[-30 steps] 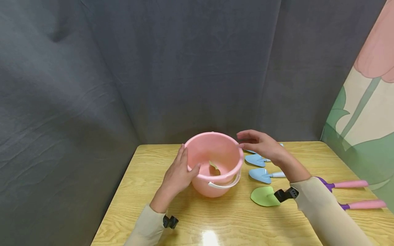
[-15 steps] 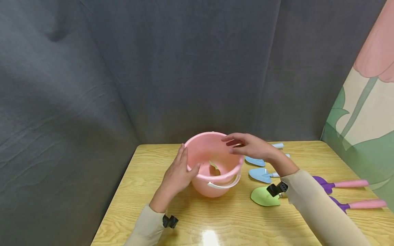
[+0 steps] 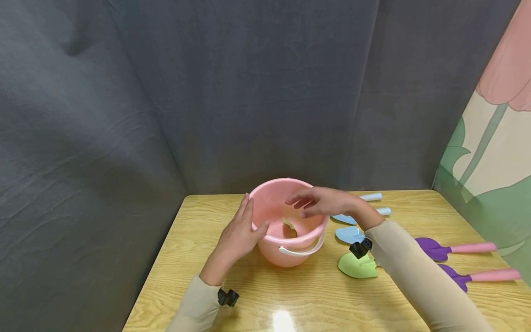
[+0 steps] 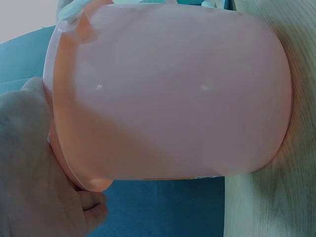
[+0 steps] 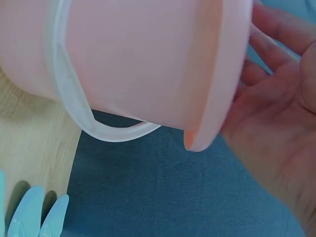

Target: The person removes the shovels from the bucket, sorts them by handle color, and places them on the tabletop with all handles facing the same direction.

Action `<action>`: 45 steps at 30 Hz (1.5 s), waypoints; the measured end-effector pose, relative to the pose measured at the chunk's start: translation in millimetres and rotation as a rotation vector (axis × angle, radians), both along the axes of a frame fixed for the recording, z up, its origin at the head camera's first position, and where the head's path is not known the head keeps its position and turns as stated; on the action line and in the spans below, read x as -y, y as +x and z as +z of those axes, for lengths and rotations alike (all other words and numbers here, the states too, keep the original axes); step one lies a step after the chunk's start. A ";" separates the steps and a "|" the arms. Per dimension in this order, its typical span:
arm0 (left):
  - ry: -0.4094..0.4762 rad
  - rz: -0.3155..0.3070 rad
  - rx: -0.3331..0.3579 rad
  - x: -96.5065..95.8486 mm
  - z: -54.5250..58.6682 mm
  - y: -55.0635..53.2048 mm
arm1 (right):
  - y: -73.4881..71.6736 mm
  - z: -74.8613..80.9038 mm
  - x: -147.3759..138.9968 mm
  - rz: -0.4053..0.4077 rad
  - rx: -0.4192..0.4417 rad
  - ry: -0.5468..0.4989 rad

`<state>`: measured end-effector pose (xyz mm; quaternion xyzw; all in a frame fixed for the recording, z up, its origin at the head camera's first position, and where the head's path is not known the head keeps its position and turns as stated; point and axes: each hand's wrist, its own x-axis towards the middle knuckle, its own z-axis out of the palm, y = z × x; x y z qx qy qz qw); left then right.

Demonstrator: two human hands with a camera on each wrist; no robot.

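Note:
A pink bucket [image 3: 286, 251] stands upright on the table, its white handle [image 3: 300, 251] hanging down the near side. Over its left rim my left hand [image 3: 238, 233] holds on, fingers along the outer side and thumb lapped over the edge. The left wrist view shows that hand [image 4: 37, 168] against the rim. Above the opening, my right hand [image 3: 321, 201] hovers with relaxed, slightly bent fingers and nothing in them. In the right wrist view this hand [image 5: 276, 94] reaches past the rim. Inside the bucket lies a small curved brown and pale-green thing [image 3: 289, 227], its kind unclear.
Right of the bucket lie several light blue trowels [image 3: 348, 234], partly under the right arm, and a green trowel [image 3: 357, 266]. Farther right are two purple trowels [image 3: 433, 249] with pink handles. A dark curtain [image 3: 265, 92] hangs behind the wooden table [image 3: 199, 221].
My right hand has moved left from beside the bucket's right rim to over its opening. The left hand and the bucket have stayed in place.

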<state>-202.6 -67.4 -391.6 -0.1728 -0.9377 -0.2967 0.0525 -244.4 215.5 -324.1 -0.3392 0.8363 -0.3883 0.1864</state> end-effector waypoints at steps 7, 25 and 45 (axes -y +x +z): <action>0.001 -0.011 0.012 1.6 1.0 -0.5 | -6.3 -1.2 11.4 0.109 0.034 0.101; -0.003 -0.001 0.038 -0.5 3.9 -3.6 | -24.1 -9.6 39.0 0.327 0.124 0.443; -0.008 -0.011 0.028 -1.7 4.2 -3.7 | -23.0 -20.9 51.7 0.360 0.130 0.612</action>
